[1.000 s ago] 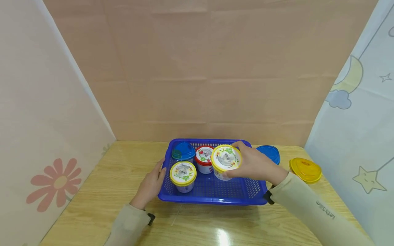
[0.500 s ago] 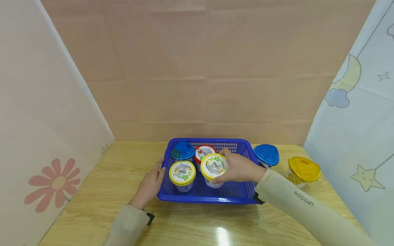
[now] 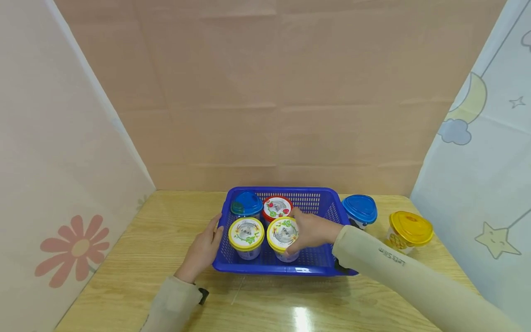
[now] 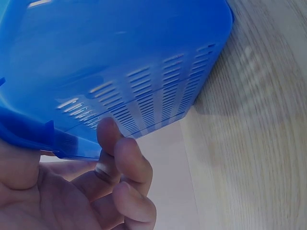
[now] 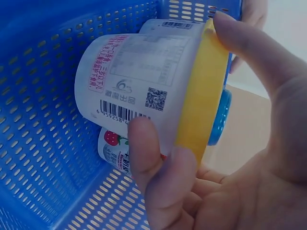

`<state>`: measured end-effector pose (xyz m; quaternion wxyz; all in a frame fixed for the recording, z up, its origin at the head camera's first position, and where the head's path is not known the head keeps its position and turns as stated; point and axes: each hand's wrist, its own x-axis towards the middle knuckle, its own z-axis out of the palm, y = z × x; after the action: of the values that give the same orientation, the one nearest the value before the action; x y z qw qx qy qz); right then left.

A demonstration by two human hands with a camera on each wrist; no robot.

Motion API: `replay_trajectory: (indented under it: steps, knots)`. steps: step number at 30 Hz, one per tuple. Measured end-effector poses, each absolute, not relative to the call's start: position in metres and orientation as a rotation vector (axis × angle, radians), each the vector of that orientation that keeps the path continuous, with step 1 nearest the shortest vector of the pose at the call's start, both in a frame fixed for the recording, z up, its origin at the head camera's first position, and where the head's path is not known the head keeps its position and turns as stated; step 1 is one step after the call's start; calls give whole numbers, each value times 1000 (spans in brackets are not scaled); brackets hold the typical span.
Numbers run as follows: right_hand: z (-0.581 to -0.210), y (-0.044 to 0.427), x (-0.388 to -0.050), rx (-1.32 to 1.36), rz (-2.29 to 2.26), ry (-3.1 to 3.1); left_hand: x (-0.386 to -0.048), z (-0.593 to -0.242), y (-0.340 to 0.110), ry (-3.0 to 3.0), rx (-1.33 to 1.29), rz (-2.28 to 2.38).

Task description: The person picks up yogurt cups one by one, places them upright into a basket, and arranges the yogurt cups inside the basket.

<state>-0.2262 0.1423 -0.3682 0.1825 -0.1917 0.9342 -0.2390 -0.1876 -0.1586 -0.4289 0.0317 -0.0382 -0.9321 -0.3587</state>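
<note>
My right hand [image 3: 309, 229] grips a jelly cup with a yellow-rimmed lid [image 3: 284, 233] inside the blue plastic basket [image 3: 286, 269]. In the right wrist view, thumb and fingers are round the yellow rim [image 5: 204, 91], and the cup's printed side with a barcode faces the camera. Beside it stands another yellow-lidded cup [image 3: 246, 234]. Behind these are a red-lidded cup [image 3: 277, 207] with strawberries on it and a blue-lidded cup [image 3: 247, 203]. My left hand [image 3: 202, 249] holds the basket's left rim; the left wrist view shows its fingers [image 4: 132, 163] curled under the rim against the slotted wall.
Right of the basket, a blue-lidded cup [image 3: 360, 208] and a yellow-lidded cup with a pineapple pattern [image 3: 408, 229] stand on the wooden table [image 3: 166, 230]. A tan sheet [image 3: 265, 115] rises behind, with patterned sheets at both sides.
My right hand has carried the yellow-rimmed cup left and down into the basket's front, next to the other yellow one. My left hand stays on the rim.
</note>
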Motion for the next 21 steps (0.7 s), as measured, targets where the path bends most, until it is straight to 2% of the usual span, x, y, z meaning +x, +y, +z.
replay_trajectory:
  steps: [21]
  knots:
    - [-374,129,-230,-511,-510,2605,-189,-433,-160,-2859,-120,-1104]
